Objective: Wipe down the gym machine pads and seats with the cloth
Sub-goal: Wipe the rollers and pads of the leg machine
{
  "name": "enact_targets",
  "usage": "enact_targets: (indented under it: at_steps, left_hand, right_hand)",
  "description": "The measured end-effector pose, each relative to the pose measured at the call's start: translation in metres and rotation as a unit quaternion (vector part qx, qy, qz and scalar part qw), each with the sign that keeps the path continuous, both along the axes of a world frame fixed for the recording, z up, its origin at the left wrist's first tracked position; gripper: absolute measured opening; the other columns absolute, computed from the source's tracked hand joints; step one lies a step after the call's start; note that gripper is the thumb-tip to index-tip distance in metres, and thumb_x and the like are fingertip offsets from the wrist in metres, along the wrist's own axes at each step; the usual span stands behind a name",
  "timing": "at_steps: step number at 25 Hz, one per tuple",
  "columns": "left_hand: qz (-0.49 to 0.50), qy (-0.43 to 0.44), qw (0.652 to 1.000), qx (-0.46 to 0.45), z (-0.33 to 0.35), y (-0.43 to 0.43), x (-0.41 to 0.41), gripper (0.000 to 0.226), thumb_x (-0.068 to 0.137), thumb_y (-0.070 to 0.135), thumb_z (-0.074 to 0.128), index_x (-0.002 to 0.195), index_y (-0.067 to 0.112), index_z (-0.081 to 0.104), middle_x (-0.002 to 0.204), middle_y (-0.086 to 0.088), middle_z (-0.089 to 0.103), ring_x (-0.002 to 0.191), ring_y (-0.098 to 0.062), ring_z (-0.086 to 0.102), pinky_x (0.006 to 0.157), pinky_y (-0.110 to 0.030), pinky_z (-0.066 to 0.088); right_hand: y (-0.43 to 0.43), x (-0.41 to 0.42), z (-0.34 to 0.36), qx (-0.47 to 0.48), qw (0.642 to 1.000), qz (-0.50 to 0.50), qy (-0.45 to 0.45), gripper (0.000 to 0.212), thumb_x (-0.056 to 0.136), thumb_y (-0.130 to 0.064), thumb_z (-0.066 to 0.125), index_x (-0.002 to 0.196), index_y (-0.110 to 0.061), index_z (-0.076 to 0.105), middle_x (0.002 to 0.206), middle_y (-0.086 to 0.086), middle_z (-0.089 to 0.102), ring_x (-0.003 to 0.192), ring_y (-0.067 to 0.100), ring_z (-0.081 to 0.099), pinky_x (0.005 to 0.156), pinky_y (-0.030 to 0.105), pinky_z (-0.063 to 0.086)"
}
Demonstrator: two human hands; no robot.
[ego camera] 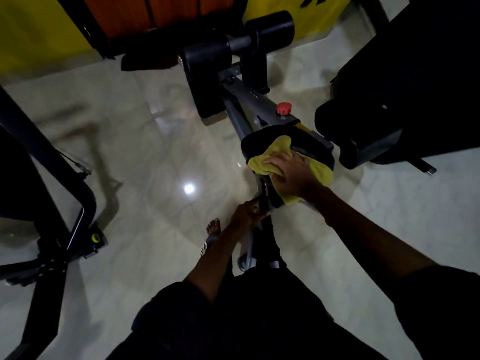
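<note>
A yellow cloth (320,170) lies spread over a small black seat pad (255,142) of a grey gym machine in the middle right. My right hand (291,170) presses flat on the cloth, fingers pointing left. Just below the pad, my left hand (248,210) is closed around the machine's grey frame bar. Beyond the pad stand two black roller pads (207,57) on a grey axle.
A red knob (284,108) sits on the grey frame (255,100) past the pad. A black padded bench (376,141) stands to the right. Another black machine frame (52,178) fills the left. The floor is glossy pale tile; my bare foot (213,226) is near the frame.
</note>
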State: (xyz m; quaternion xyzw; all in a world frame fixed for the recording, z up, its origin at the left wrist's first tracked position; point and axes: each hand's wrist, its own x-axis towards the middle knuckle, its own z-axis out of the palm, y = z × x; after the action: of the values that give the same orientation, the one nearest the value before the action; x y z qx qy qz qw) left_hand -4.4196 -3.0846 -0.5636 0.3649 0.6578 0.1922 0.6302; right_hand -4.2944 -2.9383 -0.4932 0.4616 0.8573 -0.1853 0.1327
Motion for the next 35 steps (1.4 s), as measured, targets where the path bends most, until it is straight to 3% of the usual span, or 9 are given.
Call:
enact_targets:
  at_steps: [3, 10, 12, 16, 21, 25, 29, 33, 35]
  left_hand:
    - [-0.046, 0.003, 0.999, 0.029, -0.006, -0.008, -0.001, 0.067, 0.092, 0.026, 0.068, 0.15, 0.019, 0.036, 0.144, -0.012, 0.051, 0.131, -0.026, 0.051, 0.092, -0.018, 0.038]
    - [-0.12, 0.035, 0.99, 0.066, -0.013, -0.005, -0.011, 0.063, 0.093, 0.035, 0.063, 0.149, 0.017, 0.039, 0.147, -0.015, 0.048, 0.132, -0.032, 0.049, 0.102, -0.035, 0.041]
    - [-0.144, 0.037, 0.988, 0.048, -0.015, -0.001, -0.015, 0.068, 0.092, 0.045, 0.061, 0.151, 0.021, 0.036, 0.149, -0.014, 0.046, 0.134, -0.032, 0.045, 0.102, -0.034, 0.038]
    - [-0.148, 0.021, 0.989, 0.022, -0.017, -0.003, -0.015, 0.077, 0.088, 0.047, 0.068, 0.152, 0.027, 0.031, 0.151, -0.009, 0.043, 0.137, -0.029, 0.042, 0.104, -0.032, 0.037]
    - [-0.128, 0.039, 0.989, 0.06, -0.023, -0.011, -0.006, 0.083, 0.079, 0.053, 0.064, 0.15, 0.018, 0.038, 0.143, -0.009, 0.053, 0.129, -0.023, 0.051, 0.089, -0.017, 0.034]
    - [-0.139, 0.045, 0.987, 0.065, -0.019, -0.009, -0.011, 0.073, 0.09, 0.036, 0.068, 0.153, 0.02, 0.033, 0.149, -0.009, 0.046, 0.129, -0.029, 0.051, 0.096, -0.027, 0.04]
    - [-0.149, 0.009, 0.987, 0.057, -0.01, -0.005, -0.011, 0.077, 0.087, 0.045, 0.069, 0.152, 0.023, 0.034, 0.142, -0.008, 0.054, 0.106, -0.023, 0.063, 0.073, -0.014, 0.038]
    - [-0.178, 0.0, 0.984, 0.02, -0.02, 0.004, -0.01, 0.087, 0.077, 0.064, 0.059, 0.146, 0.015, 0.043, 0.138, -0.012, 0.057, 0.123, -0.028, 0.057, 0.093, -0.028, 0.045]
    - [-0.084, 0.003, 0.996, 0.016, -0.011, 0.012, -0.01, 0.069, 0.084, 0.049, 0.055, 0.142, 0.011, 0.05, 0.133, -0.016, 0.06, 0.122, -0.03, 0.058, 0.096, -0.034, 0.045]
  right_hand:
    - [-0.018, 0.004, -0.006, 0.053, 0.997, 0.041, -0.032, 0.054, 0.085, -0.058, 0.061, 0.137, -0.046, 0.052, 0.152, -0.006, 0.043, 0.135, 0.045, 0.037, 0.101, 0.058, 0.036]
    - [0.002, -0.025, -0.004, 0.046, 0.974, 0.203, -0.088, 0.033, 0.082, -0.034, 0.067, 0.115, -0.041, 0.069, 0.143, -0.006, 0.052, 0.127, 0.047, 0.045, 0.094, 0.054, 0.042]
    - [-0.009, -0.018, -0.001, 0.063, 0.978, 0.183, -0.083, 0.033, 0.08, -0.029, 0.066, 0.111, -0.038, 0.07, 0.141, -0.005, 0.052, 0.123, 0.047, 0.046, 0.089, 0.053, 0.046]
    - [-0.026, -0.041, -0.002, 0.085, 0.972, 0.13, -0.174, 0.039, 0.072, -0.033, 0.074, 0.111, -0.031, 0.068, 0.137, 0.001, 0.052, 0.113, 0.046, 0.049, 0.086, 0.054, 0.046]
    - [0.0, -0.076, 0.0, 0.035, 0.978, 0.087, -0.187, 0.035, 0.085, -0.033, 0.068, 0.12, -0.035, 0.065, 0.14, 0.001, 0.046, 0.12, 0.044, 0.047, 0.097, 0.055, 0.042]
    - [-0.009, -0.058, 0.004, 0.023, 0.98, 0.09, -0.177, 0.039, 0.087, -0.03, 0.065, 0.126, -0.035, 0.064, 0.145, -0.002, 0.045, 0.126, 0.043, 0.042, 0.104, 0.057, 0.039]
    - [-0.007, -0.067, 0.003, 0.041, 0.974, 0.096, -0.201, 0.04, 0.085, -0.03, 0.067, 0.125, -0.032, 0.063, 0.142, 0.002, 0.045, 0.123, 0.045, 0.044, 0.099, 0.055, 0.042]
    - [0.02, -0.108, -0.017, -0.015, 0.982, 0.065, -0.179, 0.037, 0.089, -0.032, 0.066, 0.125, -0.036, 0.063, 0.141, 0.003, 0.046, 0.127, 0.043, 0.045, 0.104, 0.054, 0.039]
    - [0.037, -0.103, -0.021, -0.066, 0.989, 0.015, -0.131, 0.038, 0.086, -0.039, 0.067, 0.124, -0.041, 0.064, 0.141, -0.001, 0.051, 0.128, 0.038, 0.048, 0.107, 0.052, 0.039]
